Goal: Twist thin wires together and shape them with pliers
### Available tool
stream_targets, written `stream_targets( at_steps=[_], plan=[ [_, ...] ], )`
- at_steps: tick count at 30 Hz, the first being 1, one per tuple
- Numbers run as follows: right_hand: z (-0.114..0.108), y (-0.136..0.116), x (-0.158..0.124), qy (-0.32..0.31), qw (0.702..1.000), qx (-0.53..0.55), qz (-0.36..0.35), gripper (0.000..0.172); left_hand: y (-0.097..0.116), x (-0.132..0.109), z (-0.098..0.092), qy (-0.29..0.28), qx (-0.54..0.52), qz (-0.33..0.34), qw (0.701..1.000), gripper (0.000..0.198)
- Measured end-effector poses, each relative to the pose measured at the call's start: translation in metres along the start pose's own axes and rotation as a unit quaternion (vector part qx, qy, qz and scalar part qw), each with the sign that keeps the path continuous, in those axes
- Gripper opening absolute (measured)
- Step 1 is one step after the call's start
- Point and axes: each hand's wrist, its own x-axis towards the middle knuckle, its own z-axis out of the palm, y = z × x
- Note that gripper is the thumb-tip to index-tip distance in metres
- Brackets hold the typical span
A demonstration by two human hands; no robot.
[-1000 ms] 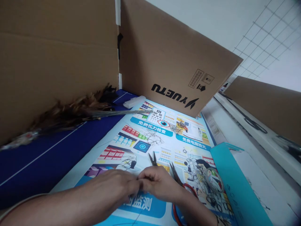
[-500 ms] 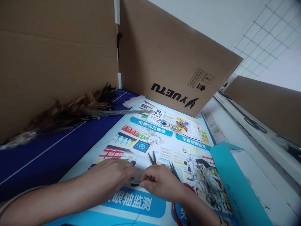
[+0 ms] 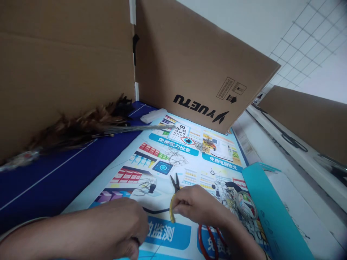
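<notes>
My right hand (image 3: pixel 191 204) is closed about the handles of a pair of yellow-handled pliers (image 3: pixel 171 208), whose slim dark jaws point away from me over the printed sheet. At the lower left my left hand (image 3: pixel 130 224) has its fingers curled and turned downward; what they hold, if anything, is hidden. Red-handled scissors (image 3: pixel 208 242) lie just below my right forearm, partly covered by it. A tangle of thin wire pieces (image 3: pixel 176 157) rests on the sheet beyond the pliers.
Several wire rings and small parts lie around a roll of tape (image 3: pixel 246 206) at right, beside a teal box (image 3: pixel 273 209). Brown feathers (image 3: pixel 81 126) with long thin wires (image 3: pixel 141 128) lie at left. Cardboard panels (image 3: pixel 200 65) wall the back and left.
My hands have come apart. The left one moved toward me and down; the right one shifted slightly right and closed on the pliers, which were lying on the sheet.
</notes>
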Motion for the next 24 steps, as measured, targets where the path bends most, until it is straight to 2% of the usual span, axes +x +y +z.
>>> stream_targets(
  at_steps=[2,4,6,13,18,24],
  plan=[
    [0.005,0.000,0.002,0.006,1.000,-0.021,-0.007,0.012,-0.002,0.003,-0.002,-0.011,-0.022,-0.046,0.999,0.025],
    [0.009,-0.002,0.004,0.016,0.998,-0.057,-0.012,0.012,-0.004,0.008,-0.003,0.001,-0.017,-0.099,0.995,0.019],
    [0.013,-0.004,0.006,0.030,0.995,-0.092,-0.013,0.013,-0.004,0.013,0.001,0.011,-0.001,-0.117,0.993,0.013],
    [0.029,-0.007,0.009,0.079,0.980,-0.183,-0.028,0.016,-0.005,0.020,0.022,0.001,0.124,-0.085,0.989,0.032],
    [0.039,-0.007,0.013,0.071,0.962,-0.264,-0.014,0.015,-0.004,0.023,0.021,0.015,0.173,-0.073,0.982,0.029],
    [0.039,-0.010,0.014,0.091,0.957,-0.274,-0.004,0.011,0.001,0.034,0.018,0.004,0.213,-0.077,0.974,0.021]
  ],
)
